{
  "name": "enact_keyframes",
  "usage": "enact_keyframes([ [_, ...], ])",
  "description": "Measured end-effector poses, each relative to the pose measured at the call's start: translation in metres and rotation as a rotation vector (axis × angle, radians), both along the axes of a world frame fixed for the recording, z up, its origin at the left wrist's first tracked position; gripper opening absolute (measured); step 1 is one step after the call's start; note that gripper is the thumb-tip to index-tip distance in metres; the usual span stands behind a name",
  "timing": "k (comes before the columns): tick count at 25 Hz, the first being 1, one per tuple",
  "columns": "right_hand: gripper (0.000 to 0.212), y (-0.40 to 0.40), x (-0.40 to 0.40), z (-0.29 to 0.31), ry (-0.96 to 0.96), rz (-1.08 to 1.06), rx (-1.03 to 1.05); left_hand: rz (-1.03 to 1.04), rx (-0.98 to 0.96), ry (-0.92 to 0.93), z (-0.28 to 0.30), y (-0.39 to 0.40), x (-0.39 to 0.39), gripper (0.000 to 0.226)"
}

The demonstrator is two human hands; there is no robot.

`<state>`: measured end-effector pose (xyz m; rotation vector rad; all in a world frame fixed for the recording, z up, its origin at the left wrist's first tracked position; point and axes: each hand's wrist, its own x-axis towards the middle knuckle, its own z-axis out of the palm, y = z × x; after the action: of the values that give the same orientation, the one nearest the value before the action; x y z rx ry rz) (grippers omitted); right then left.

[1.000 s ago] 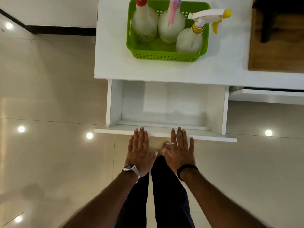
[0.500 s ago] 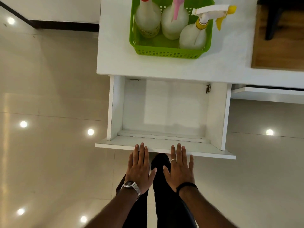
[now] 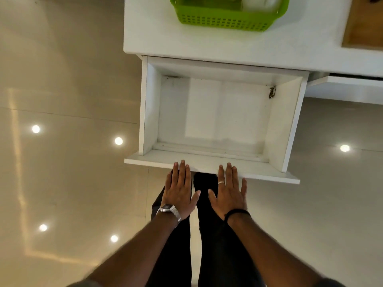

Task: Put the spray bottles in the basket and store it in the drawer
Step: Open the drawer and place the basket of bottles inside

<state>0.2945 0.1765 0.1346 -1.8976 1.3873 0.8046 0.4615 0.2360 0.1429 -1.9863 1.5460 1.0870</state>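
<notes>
The green basket stands on the white desk top, cut off by the top edge; only the pale bases of the spray bottles show inside it. Below the desk the white drawer is pulled far out and its inside is bare. My left hand and my right hand are flat, fingers together, fingertips at the drawer's front panel. Neither hand holds anything.
A second white shelf or drawer edge sticks out at the right under the desk. A wooden surface lies at the top right. My dark-trousered legs stand just under the drawer front on a glossy beige tile floor.
The drawer has come further out toward me, with both hands staying at its front panel. The view has dropped, so the basket and bottles are now mostly cut off at the top.
</notes>
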Motion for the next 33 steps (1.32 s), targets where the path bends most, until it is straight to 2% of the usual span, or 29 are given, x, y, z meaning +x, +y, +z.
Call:
enact_keyframes([
  [7, 0.083, -0.038, -0.002, -0.002, -0.008, 0.031, -0.02, -0.005, -0.054, 0.039, -0.009, -0.033, 0.018, 0.085],
  [12, 0.081, -0.159, 0.024, -0.003, -0.079, -0.03, -0.259, -0.029, -0.347, -0.003, -0.014, -0.157, 0.076, 0.085],
  [18, 0.081, -0.287, 0.077, 0.033, -0.239, -0.058, -0.615, -0.105, -0.726, -0.075, 0.014, -0.301, 0.115, 0.085],
  [21, 0.082, -0.327, 0.1, 0.052, -0.299, -0.056, -0.727, -0.139, -0.817, -0.1, 0.023, -0.343, 0.123, 0.085],
  [25, 0.074, -0.354, 0.116, 0.056, -0.292, -0.067, -0.777, -0.153, -0.829, -0.114, 0.025, -0.373, 0.138, 0.083],
  [30, 0.043, -0.367, 0.11, 0.049, -0.425, -0.313, -0.902, 0.02, -0.864, -0.079, 0.023, -0.384, 0.155, 0.078],
  [33, 0.035, -0.378, 0.104, 0.047, -0.463, -0.516, -0.925, 0.114, -0.85, -0.041, 0.019, -0.383, 0.161, 0.078],
])
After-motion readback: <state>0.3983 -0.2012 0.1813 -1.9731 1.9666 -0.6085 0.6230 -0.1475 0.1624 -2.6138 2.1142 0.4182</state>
